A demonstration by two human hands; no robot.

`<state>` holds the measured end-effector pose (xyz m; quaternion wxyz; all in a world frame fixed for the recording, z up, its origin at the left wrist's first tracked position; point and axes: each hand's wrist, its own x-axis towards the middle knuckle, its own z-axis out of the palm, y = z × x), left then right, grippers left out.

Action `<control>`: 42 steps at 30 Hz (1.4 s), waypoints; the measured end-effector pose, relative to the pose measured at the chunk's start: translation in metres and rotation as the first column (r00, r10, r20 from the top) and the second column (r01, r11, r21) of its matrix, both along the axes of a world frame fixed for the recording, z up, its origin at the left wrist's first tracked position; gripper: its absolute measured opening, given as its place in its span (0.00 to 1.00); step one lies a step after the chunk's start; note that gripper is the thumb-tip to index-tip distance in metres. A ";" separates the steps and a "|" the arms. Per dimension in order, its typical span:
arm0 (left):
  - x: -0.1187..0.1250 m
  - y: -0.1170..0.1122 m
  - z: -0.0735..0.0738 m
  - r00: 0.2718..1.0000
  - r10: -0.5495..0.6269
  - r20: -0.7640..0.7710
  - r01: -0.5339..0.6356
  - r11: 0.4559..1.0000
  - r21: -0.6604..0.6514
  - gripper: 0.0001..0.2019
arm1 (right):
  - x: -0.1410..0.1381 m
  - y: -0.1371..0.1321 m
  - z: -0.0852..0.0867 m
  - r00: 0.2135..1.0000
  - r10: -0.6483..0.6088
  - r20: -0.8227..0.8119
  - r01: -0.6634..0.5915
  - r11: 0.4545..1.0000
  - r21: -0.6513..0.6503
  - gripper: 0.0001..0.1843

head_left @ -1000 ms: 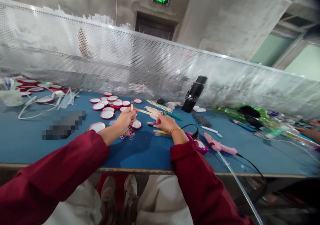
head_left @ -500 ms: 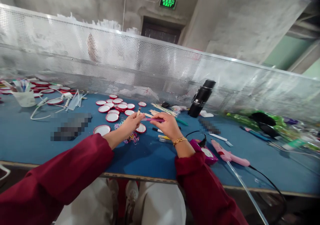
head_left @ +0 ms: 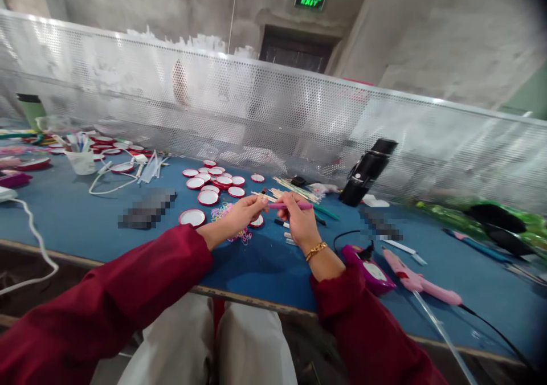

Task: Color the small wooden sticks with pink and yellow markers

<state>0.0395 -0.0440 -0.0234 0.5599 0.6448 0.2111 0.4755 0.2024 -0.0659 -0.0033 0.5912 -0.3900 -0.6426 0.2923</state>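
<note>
My left hand (head_left: 243, 213) is closed, pinching a small light wooden stick; only its dark end (head_left: 264, 191) shows above the fingers. A slim purple pen (head_left: 305, 205) lies in the closed fingers of my right hand (head_left: 299, 220), its tip pointing at my left fingertips. Both hands are a little above the table, nearly touching. Beneath and beside my left hand is a heap of small coloured rubber bands (head_left: 242, 237). A red-rimmed white lid (head_left: 257, 221) is partly hidden between the hands. Several similar lids (head_left: 208, 196) lie behind to the left.
Wooden sticks (head_left: 294, 188) lie behind my hands, near a black bottle (head_left: 368, 172). On the right are a purple box (head_left: 371, 271) and a pink glue gun (head_left: 421, 282) with its cord. A cup of pens (head_left: 80, 162) and white cables stand left, before a perforated metal screen (head_left: 213, 111).
The view has swung left, so everything on the table appears farther right. The wooden stick shows less above my left fingers. Both hands keep hold of what they had.
</note>
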 end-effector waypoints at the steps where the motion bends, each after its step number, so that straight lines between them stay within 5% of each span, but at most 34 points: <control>1: 0.000 -0.002 0.001 1.000 0.007 -0.022 -0.006 1.000 0.026 0.19 | -0.001 0.000 -0.001 1.000 -0.005 -0.012 0.005 1.000 -0.001 0.21; 10: 0.000 -0.008 0.011 0.960 0.227 -0.164 -0.176 0.945 0.275 0.18 | 0.012 0.005 0.016 0.976 -0.104 -0.191 0.113 0.993 0.034 0.19; 13: -0.004 0.003 0.009 0.970 0.240 -0.035 -0.232 0.959 0.165 0.18 | 0.041 0.011 0.034 0.826 -0.174 -0.536 0.254 0.964 0.078 0.21; 15: -0.005 0.008 0.007 0.981 0.183 0.066 -0.188 0.979 0.080 0.17 | 0.051 0.013 0.040 0.778 -0.153 -0.610 0.324 0.929 0.180 0.17; 18: 0.000 0.007 0.005 0.986 0.035 0.161 -0.036 0.999 0.007 0.16 | 0.037 0.008 0.034 0.894 -0.060 -0.443 0.152 0.973 0.175 0.12; 22: 0.006 -0.001 0.002 0.981 -0.067 0.183 0.073 0.997 -0.023 0.15 | -0.001 -0.001 0.014 1.000 -0.013 -0.012 0.015 0.975 0.223 0.11; 25: 0.005 -0.004 0.001 0.975 -0.076 0.208 0.083 0.996 -0.025 0.14 | -0.014 -0.005 0.006 0.990 -0.021 0.141 -0.018 0.962 0.273 0.16; 30: 0.005 -0.004 0.001 0.973 -0.160 0.164 0.170 0.984 -0.045 0.13 | -0.009 -0.005 0.005 0.990 0.024 0.138 -0.058 0.966 0.253 0.14; 34: 0.004 -0.002 0.002 0.984 -0.049 0.169 0.071 0.989 -0.130 0.09 | 0.013 0.005 0.007 0.992 -0.052 0.115 0.025 0.973 0.228 0.14; 38: -0.002 0.000 0.004 0.981 0.068 0.180 -0.036 0.984 -0.172 0.08 | 0.039 0.017 0.001 0.863 -0.245 0.442 0.176 0.966 0.192 0.11; 42: -0.006 0.002 0.003 0.985 0.127 0.114 -0.111 0.984 -0.143 0.08 | 0.047 0.022 -0.008 0.783 -0.151 0.603 0.111 0.988 0.103 0.11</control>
